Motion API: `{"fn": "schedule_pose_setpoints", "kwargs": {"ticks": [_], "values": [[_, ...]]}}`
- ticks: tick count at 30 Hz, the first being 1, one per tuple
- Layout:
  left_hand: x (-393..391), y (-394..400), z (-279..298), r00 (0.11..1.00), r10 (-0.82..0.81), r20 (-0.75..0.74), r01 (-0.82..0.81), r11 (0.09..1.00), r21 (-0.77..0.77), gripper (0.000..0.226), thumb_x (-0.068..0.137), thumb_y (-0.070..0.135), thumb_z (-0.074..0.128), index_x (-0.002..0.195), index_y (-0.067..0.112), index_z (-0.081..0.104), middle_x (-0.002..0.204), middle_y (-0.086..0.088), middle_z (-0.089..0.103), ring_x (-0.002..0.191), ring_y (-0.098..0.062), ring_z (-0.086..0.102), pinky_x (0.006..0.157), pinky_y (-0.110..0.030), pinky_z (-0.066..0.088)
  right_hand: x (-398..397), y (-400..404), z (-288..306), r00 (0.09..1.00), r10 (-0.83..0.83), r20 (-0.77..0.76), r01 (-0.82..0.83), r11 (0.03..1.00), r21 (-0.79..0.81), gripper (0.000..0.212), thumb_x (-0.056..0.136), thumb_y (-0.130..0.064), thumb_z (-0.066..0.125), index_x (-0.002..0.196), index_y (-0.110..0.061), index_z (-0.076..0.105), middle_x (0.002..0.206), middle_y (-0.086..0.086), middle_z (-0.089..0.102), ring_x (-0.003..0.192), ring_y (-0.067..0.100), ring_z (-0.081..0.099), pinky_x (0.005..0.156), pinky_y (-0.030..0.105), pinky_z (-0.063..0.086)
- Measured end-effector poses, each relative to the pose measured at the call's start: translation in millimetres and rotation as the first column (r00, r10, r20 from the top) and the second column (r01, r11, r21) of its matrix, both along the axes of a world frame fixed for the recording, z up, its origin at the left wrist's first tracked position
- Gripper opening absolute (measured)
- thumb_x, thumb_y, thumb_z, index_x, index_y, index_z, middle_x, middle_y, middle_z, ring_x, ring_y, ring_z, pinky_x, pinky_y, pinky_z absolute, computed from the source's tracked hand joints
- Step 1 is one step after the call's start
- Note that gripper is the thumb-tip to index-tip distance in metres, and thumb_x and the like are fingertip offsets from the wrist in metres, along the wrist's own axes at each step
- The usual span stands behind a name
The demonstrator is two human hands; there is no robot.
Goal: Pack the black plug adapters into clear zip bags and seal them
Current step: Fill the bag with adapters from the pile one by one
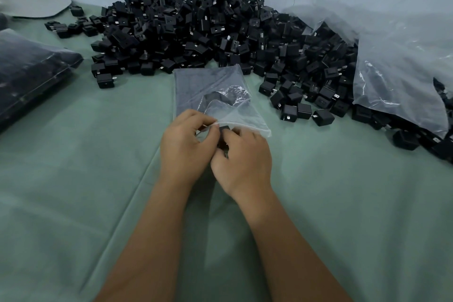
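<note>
A clear zip bag [208, 86] lies on the green cloth in front of a big heap of black plug adapters [208, 27]. One adapter shows through the bag's plastic near its middle. My left hand [183, 147] pinches the bag's open near edge and lifts it. My right hand [242, 159] grips a black adapter [224, 129] right at the bag's mouth, fingers curled round it. The two hands touch each other.
A filled, closed bag of adapters [31, 73] lies at the left edge. A large crumpled clear plastic sack [402, 66] spills adapters at the right. A flat grey card [36, 6] lies at the back left. Green cloth [98, 179] covers the table.
</note>
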State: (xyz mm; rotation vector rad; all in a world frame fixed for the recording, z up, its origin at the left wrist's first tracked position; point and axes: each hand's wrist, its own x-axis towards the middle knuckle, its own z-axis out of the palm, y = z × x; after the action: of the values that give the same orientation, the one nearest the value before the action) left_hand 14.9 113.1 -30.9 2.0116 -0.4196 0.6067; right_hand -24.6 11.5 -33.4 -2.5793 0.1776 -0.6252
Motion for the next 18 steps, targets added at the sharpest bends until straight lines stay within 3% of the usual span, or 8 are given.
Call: {"fn": "schedule_pose_setpoints", "kwargs": {"ticks": [5,11,18], "values": [[-0.4,-1.8,-0.5,1.000,0.002,0.023,-0.002,1.000,0.021,0.012,0.081,0.018,0.064,0.082,0.011,0.073,0.081,0.009,0.061,0.076,-0.009,0.058,0.070,-0.029,0.049,2.5,0.0,-4.1,0.999,-0.021,-0.040,0.019,0.998,-0.058,0.024,0.080,-0.030,0.046,0.089,-0.019,0.065,0.092,0.004,0.066,0.093,0.027,0.055,0.085,0.032,0.036],[-0.9,-2.3,-1.3,0.999,0.009,0.044,-0.011,0.999,0.050,0.011,0.079,0.016,0.063,0.080,0.012,0.074,0.080,0.008,0.063,0.074,-0.008,0.057,0.067,-0.030,0.048,2.6,-1.9,-5.0,0.995,-0.025,-0.092,0.012,0.990,-0.142,0.031,0.087,-0.038,0.045,0.111,-0.030,0.064,0.102,0.006,0.062,0.105,0.027,0.052,0.098,0.035,0.034],[-5.7,-5.7,-2.0,0.995,0.021,0.095,-0.027,0.998,0.053,0.011,0.080,0.013,0.064,0.076,0.007,0.072,0.078,0.000,0.063,0.073,-0.019,0.060,0.064,-0.039,0.050,6.5,-2.4,-5.9,0.996,0.011,-0.087,-0.024,0.988,-0.154,0.025,0.084,-0.032,0.047,0.101,-0.023,0.063,0.099,0.003,0.067,0.099,0.027,0.058,0.090,0.034,0.037]]}}
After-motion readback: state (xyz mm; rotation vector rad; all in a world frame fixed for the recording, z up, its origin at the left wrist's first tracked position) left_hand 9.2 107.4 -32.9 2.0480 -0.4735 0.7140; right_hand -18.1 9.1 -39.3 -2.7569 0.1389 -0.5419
